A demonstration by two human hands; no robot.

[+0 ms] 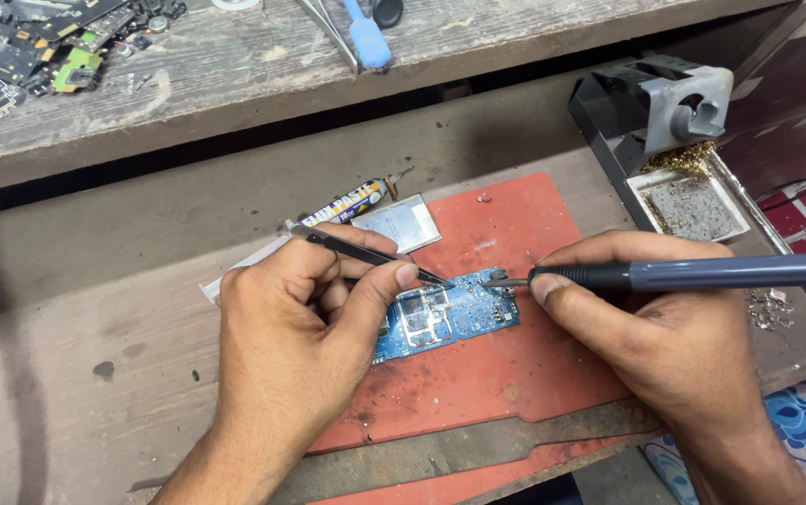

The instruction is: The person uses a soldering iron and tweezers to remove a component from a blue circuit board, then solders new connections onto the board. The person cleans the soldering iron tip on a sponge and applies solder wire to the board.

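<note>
Both hands work low in my view: my left hand pinches black tweezers, my right hand grips a grey soldering iron. Their tips meet over the blue circuit board, which lies on a red mat on the bench. I judge a small part is being soldered; next needs steady tips. An iron stand sits beyond.
</note>
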